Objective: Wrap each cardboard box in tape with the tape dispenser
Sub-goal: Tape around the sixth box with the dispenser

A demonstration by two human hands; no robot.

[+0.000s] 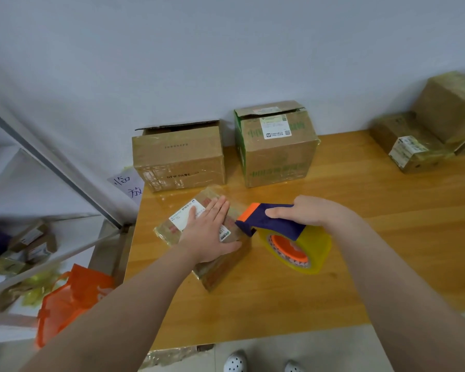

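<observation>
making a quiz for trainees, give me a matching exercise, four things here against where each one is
1 small flat cardboard box
2 purple and orange plastic tape dispenser
3 tall green-printed cardboard box
4 orange mesh bag

A below, left of the wooden table
B gripped by the right hand
C under the flat left hand
D by the white wall

Pairs: 1-C, 2-B, 3-D, 4-A

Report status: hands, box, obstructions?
Left hand flat on small box, pinning it to table. Right hand grips tape dispenser, nose at box's right edge. Plain box and green-printed box stand behind, clear.
</observation>
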